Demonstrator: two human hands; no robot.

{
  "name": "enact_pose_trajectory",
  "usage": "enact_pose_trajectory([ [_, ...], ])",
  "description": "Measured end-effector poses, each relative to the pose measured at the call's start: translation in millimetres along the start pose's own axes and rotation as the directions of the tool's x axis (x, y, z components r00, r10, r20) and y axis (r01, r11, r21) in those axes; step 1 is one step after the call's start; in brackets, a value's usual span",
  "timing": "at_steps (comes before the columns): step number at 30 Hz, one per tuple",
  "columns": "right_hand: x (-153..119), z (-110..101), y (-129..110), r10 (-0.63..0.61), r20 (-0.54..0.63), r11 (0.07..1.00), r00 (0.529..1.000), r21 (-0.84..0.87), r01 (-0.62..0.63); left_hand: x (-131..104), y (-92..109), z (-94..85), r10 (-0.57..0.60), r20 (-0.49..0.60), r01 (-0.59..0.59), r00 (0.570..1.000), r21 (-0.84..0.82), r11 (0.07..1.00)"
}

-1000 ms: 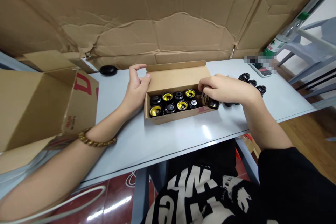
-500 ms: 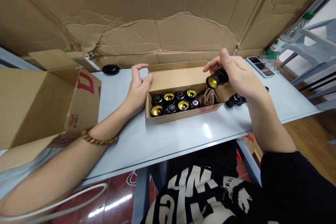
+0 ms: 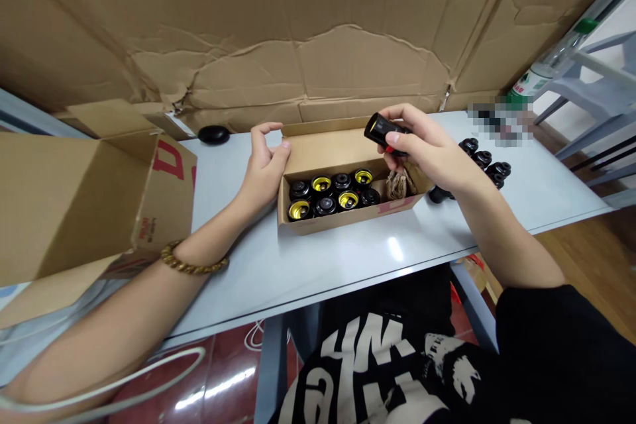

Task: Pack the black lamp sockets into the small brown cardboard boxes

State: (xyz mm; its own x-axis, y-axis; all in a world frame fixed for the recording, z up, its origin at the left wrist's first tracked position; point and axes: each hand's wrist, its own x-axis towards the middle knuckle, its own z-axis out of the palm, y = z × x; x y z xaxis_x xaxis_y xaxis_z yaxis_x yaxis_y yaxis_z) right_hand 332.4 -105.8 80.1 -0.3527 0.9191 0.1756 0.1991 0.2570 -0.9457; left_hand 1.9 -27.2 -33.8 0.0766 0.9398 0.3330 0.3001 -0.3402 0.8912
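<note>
My right hand (image 3: 415, 146) grips a black cylindrical socket (image 3: 385, 131) above the right part of a small open cardboard box (image 3: 342, 220). Inside the box several black sockets (image 3: 325, 205) stand in two rows, some showing yellow threaded openings and others black ends. Crumpled brown paper (image 3: 397, 183) fills the right end of the box. At the box's left end is my left hand (image 3: 268, 162), its thumb and forefinger apart, touching the edge and holding nothing else.
A larger open carton (image 3: 169, 192) stands on the left. Behind the small box lies a black oval object (image 3: 213, 134). More black sockets (image 3: 481, 159) lie right of the box. A green-capped bottle (image 3: 541, 73) is at the far right, and tall cardboard rises behind the table (image 3: 238, 278).
My right hand has moved left with the socket and turned it, so its yellow opening no longer faces the camera. My left hand stays at the box's left end.
</note>
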Motion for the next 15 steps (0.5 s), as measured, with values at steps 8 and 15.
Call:
enact_pose_trajectory([
  [8,-1.6,0.9,-8.3,-0.043,-0.127,0.98,0.991,-0.199,0.017,-0.9,2.0,0.0,0.004,-0.014,-0.004,1.0,0.013,1.0],
  [15,-1.1,-3.2,-4.6,-0.096,-0.183,0.94,0.978,-0.339,0.028,-0.8,0.5,-3.2,-0.004,0.021,0.004,1.0,0.02,1.0],
])
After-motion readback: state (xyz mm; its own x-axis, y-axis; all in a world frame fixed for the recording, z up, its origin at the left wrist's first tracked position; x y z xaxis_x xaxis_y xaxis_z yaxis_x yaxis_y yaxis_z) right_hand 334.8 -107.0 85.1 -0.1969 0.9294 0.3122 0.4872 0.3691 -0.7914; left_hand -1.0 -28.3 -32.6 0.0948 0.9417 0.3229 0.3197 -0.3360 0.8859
